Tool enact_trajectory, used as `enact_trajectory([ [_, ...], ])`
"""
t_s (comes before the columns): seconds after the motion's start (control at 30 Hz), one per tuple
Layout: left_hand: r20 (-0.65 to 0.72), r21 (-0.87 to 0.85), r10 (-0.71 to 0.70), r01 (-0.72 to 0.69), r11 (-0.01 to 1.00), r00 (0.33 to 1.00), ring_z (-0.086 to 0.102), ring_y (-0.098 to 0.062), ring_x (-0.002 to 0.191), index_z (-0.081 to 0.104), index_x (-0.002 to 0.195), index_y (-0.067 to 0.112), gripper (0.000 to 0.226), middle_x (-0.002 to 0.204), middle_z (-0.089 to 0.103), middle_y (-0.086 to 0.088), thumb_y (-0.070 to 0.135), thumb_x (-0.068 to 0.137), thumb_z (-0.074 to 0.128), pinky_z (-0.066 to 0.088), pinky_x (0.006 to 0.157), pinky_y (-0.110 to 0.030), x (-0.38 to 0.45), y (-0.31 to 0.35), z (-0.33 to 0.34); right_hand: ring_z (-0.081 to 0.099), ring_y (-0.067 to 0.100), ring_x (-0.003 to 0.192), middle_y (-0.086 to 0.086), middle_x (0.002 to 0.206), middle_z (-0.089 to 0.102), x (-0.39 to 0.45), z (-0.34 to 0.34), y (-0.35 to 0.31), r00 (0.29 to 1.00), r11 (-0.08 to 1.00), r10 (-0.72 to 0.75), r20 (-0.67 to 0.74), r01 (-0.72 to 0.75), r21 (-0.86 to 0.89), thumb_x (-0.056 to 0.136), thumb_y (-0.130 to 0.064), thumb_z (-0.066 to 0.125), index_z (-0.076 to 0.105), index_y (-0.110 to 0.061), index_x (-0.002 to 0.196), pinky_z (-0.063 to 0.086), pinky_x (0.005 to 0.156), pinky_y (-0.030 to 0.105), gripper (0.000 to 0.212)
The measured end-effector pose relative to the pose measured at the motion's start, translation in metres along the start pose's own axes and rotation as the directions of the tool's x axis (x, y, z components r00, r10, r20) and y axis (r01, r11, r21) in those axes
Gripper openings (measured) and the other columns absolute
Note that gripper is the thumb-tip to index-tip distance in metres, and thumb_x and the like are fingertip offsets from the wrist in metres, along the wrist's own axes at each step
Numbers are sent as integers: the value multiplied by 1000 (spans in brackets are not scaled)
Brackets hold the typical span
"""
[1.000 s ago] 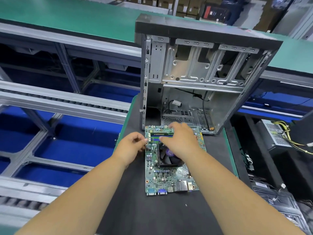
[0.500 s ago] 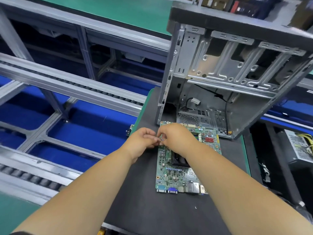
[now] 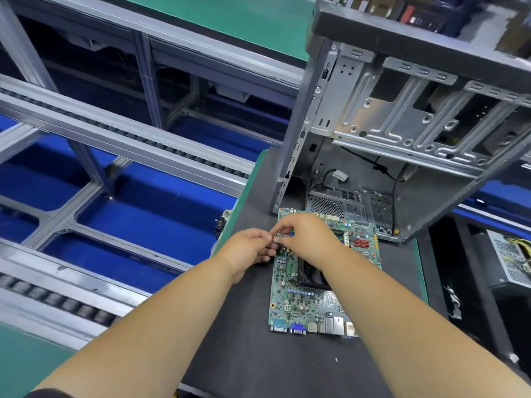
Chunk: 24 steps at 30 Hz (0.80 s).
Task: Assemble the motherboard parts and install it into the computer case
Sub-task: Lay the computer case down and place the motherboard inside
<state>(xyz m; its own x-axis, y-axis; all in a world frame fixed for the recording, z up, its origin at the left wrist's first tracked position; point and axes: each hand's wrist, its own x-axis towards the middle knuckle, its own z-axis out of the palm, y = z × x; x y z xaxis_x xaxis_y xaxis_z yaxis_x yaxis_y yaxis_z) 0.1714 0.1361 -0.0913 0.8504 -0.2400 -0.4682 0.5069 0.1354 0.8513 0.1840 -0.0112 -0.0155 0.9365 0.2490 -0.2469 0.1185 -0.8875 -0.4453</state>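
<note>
A green motherboard (image 3: 304,308) lies flat on the dark mat (image 3: 258,354), its rear ports facing me. A black CPU cooler fan (image 3: 311,278) sits on it, partly hidden under my right wrist. Behind it stands the open metal computer case (image 3: 402,124), upright with its inside facing me. My left hand (image 3: 248,255) and my right hand (image 3: 304,235) meet at the board's left edge near the memory slots. Their fingertips pinch a small thin part between them; what it is cannot be made out.
The mat sits on a narrow green-edged bench (image 3: 260,165). Roller conveyor rails (image 3: 120,133) and blue bins (image 3: 149,214) lie to the left. A power supply with yellow cables (image 3: 514,262) lies at the right, beyond the bench edge.
My right hand left the top of the cooler fan and moved left to meet my left hand at the board's edge. The camera view shifted left and closer.
</note>
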Motion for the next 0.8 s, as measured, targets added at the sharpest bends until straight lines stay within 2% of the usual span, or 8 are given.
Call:
enact_trajectory([
  [0.1,-14,-4,-7,7,1000,1000,59,-6,66,66,90,14,9,77,66,3,14,95,59,49,62,-19,0,0,2,62,6,81,-13,88,69,-1,1,1,1000,1000,-3,-31,3,2,85,-27,75,73,-35,91,46,68,23,10],
  [0.23,-25,41,27,-26,999,999,50,-10,66,68,82,17,12,73,63,4,12,92,62,41,61,-21,2,0,4,62,15,88,-4,98,72,0,1,1,999,993,-10,-43,5,-117,89,-28,71,74,-27,103,43,72,25,14],
  [0.33,-49,123,47,-40,992,998,50,-10,67,70,92,10,9,82,65,-2,10,93,61,42,60,-19,4,-2,3,64,21,96,-1,102,72,2,1,0,1000,969,5,-18,-9,-247,91,-31,67,73,-25,107,48,85,29,18],
  [0.43,-130,249,78,-43,968,988,58,-10,71,62,103,5,15,87,64,-6,1,95,50,48,61,-17,8,-3,5,60,19,103,-7,99,71,0,7,3,995,921,28,-101,-65,-385,88,-40,69,71,-32,103,38,98,32,17],
  [0.57,-75,304,24,0,953,997,57,-12,73,59,114,0,26,87,62,-8,-5,96,40,51,71,-21,12,0,12,59,18,107,-11,99,72,1,11,4,975,920,181,-128,-214,-327,85,-47,72,70,-39,96,27,106,37,13],
  [0.67,13,286,-55,49,957,998,58,-18,84,62,114,5,24,94,61,-10,0,98,45,56,82,-29,12,0,13,61,13,99,-15,90,71,3,11,3,952,918,281,-122,-304,-253,82,-49,75,64,-41,78,25,97,36,14],
  [0.8,16,190,-74,70,979,997,55,-14,73,63,107,5,16,88,58,-8,2,96,53,57,74,-26,14,-6,11,62,11,95,-16,92,70,5,11,-1,925,885,372,-82,-380,-270,81,-54,74,65,-39,77,24,88,37,17],
])
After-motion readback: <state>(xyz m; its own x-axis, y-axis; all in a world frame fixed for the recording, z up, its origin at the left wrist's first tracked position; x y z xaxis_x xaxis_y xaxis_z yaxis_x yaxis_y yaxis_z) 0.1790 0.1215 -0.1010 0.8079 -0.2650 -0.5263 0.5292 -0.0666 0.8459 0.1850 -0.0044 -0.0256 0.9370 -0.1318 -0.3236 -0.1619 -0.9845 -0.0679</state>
